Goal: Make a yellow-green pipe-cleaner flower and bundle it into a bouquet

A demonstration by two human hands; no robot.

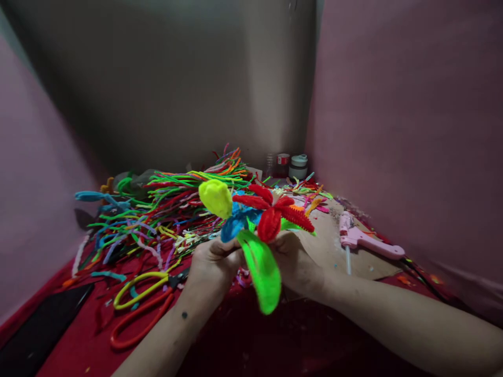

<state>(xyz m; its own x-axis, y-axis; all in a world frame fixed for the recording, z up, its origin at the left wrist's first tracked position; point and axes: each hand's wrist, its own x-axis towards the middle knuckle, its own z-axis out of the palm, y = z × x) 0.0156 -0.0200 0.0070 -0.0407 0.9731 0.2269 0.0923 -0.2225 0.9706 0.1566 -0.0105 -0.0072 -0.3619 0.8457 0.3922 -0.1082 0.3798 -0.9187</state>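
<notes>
My left hand (214,262) and my right hand (296,264) meet in front of me around a small bunch of pipe-cleaner flowers. A red flower (269,222) with pointed petals faces me, beside a yellow bud (216,198) and a blue flower (236,220). One broad green leaf (262,272) hangs down between my hands and covers part of them. The fingers of both hands are closed low on the bunch, and the stems are mostly hidden. Just left of my left wrist lie scissors with one yellow and one red handle loop (141,290).
A large heap of coloured pipe cleaners (173,196) spreads over the red cloth (78,335). On the right, a pink glue gun (369,243) with a cord rests on a brown board (322,241). A dark phone (47,327) lies front left; a lidded jar (298,166) stands behind.
</notes>
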